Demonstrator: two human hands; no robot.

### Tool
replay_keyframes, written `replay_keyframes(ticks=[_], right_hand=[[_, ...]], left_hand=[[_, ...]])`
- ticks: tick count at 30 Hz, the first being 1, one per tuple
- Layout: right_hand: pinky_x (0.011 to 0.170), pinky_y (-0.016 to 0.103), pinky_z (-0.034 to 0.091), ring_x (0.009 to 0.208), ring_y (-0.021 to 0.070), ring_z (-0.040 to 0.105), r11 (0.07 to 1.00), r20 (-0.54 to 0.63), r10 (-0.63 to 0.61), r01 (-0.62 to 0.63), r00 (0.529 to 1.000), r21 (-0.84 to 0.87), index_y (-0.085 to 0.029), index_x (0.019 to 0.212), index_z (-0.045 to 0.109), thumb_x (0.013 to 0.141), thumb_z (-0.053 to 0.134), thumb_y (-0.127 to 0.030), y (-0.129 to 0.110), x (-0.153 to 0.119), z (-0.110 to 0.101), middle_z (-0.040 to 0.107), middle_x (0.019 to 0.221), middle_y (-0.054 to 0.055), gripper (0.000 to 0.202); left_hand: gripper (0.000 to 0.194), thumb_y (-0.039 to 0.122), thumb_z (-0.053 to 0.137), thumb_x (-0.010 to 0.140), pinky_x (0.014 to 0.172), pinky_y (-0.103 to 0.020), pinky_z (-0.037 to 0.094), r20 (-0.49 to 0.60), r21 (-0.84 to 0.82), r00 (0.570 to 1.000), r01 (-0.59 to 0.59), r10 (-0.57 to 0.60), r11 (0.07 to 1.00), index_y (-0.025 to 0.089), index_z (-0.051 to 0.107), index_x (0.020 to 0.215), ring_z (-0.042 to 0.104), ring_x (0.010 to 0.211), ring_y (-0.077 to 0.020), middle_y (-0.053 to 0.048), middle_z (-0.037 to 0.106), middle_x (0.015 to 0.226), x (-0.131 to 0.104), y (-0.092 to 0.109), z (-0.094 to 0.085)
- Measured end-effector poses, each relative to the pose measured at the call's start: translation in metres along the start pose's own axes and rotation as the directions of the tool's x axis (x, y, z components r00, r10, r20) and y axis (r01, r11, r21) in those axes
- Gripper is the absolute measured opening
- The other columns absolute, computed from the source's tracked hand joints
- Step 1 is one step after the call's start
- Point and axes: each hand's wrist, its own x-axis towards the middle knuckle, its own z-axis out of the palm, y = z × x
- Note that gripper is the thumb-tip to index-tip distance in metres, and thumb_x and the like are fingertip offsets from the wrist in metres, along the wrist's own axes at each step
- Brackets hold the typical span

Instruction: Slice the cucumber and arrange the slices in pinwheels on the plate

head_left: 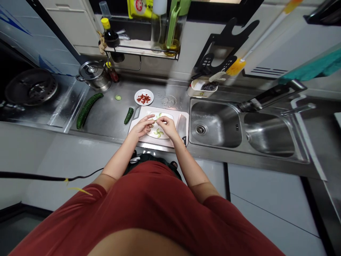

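Observation:
Over a white plate [164, 136], my left hand [144, 125] and my right hand [167, 126] meet at the fingertips. Both pinch a small, thin piece that looks like a cucumber slice [155, 121], partly covered by the fingers. Curved pale-green cucumber slices [158, 133] form a pinwheel at the plate's near side, with more slices near its far edge. The plate rests on a pale cutting board [149, 109]. A knife [182, 123] lies on the board to the right of my right hand. Left of the board is a short cucumber piece [129, 116].
A small dish of chopped red pieces [144, 97] stands behind the board. A whole cucumber [89, 110] and a cucumber end [118, 97] lie leftward. A lidded pot [95, 75] stands behind them. The double sink [215, 122] is right; a bottle rack [141, 49] overhangs the counter.

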Motion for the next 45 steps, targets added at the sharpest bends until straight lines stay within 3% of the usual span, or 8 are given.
replay_keyframes(ticks=[9, 16, 20, 35, 40, 45], right_hand=[[0.060, 0.026, 0.046, 0.061, 0.0118, 0.055, 0.992, 0.142, 0.046, -0.063, 0.989, 0.113, -0.019, 0.077, 0.058, 0.074, 0.068, -0.046, -0.013, 0.000, -0.003, 0.059, 0.069, -0.002, 0.028], [0.057, 0.025, 0.046, 0.056, 0.0109, 0.054, 0.993, 0.172, 0.033, -0.052, 0.985, 0.107, -0.019, 0.077, 0.057, 0.077, 0.066, -0.050, -0.023, 0.001, -0.004, 0.058, 0.063, -0.002, 0.032], [0.056, 0.024, 0.046, 0.055, 0.0105, 0.054, 0.993, 0.167, 0.050, -0.067, 0.985, 0.100, -0.019, 0.076, 0.057, 0.077, 0.066, -0.049, -0.020, 0.002, -0.004, 0.058, 0.062, -0.002, 0.031], [0.055, 0.024, 0.046, 0.055, 0.0114, 0.054, 0.991, 0.192, 0.096, -0.111, 0.977, 0.069, -0.019, 0.077, 0.058, 0.075, 0.066, -0.052, -0.015, 0.005, -0.005, 0.059, 0.062, -0.002, 0.034], [0.061, 0.025, 0.046, 0.063, 0.0126, 0.055, 1.000, 0.225, 0.021, -0.019, 0.974, -0.014, -0.019, 0.079, 0.061, 0.078, 0.061, -0.047, -0.002, 0.015, -0.008, 0.062, 0.072, 0.000, 0.028], [0.072, 0.027, 0.045, 0.076, 0.0157, 0.057, 0.980, 0.255, -0.057, 0.103, 0.965, -0.172, -0.018, 0.082, 0.065, 0.081, 0.054, -0.035, 0.015, 0.028, -0.008, 0.066, 0.081, 0.002, 0.021]], left_hand=[[0.051, 0.018, 0.081, 0.058, 0.041, -0.012, 0.022, -0.093, 0.253, 0.970, -0.196, 0.226, 0.947, 0.019, 0.063, 0.106, 0.041, 0.048, -0.0014, 0.007, 0.049, 0.060, -0.007, 0.007, 0.015], [0.048, 0.018, 0.080, 0.059, 0.055, -0.015, 0.037, -0.053, 0.408, 0.922, -0.329, 0.382, 0.851, 0.019, 0.064, 0.105, 0.049, 0.057, -0.0044, 0.005, 0.055, 0.065, -0.010, 0.011, 0.018], [0.048, 0.015, 0.081, 0.058, 0.061, -0.015, 0.040, -0.051, 0.422, 0.914, -0.346, 0.403, 0.838, 0.018, 0.064, 0.103, 0.053, 0.065, -0.0063, 0.004, 0.057, 0.069, -0.011, 0.013, 0.020], [0.040, 0.013, 0.079, 0.058, 0.061, -0.017, 0.040, -0.083, 0.486, 0.895, -0.347, 0.437, 0.802, 0.018, 0.068, 0.096, 0.049, 0.065, -0.0075, 0.003, 0.057, 0.070, -0.009, 0.012, 0.018], [0.028, 0.016, 0.078, 0.061, 0.065, -0.017, 0.041, -0.078, 0.493, 0.875, -0.383, 0.478, 0.782, 0.017, 0.068, 0.087, 0.051, 0.069, -0.0066, 0.002, 0.059, 0.074, 0.001, 0.005, 0.004], [0.040, 0.014, 0.077, 0.059, 0.061, -0.016, 0.040, -0.111, 0.484, 0.889, -0.342, 0.444, 0.806, 0.018, 0.067, 0.097, 0.049, 0.062, -0.0057, 0.004, 0.057, 0.069, 0.011, -0.004, -0.011]])
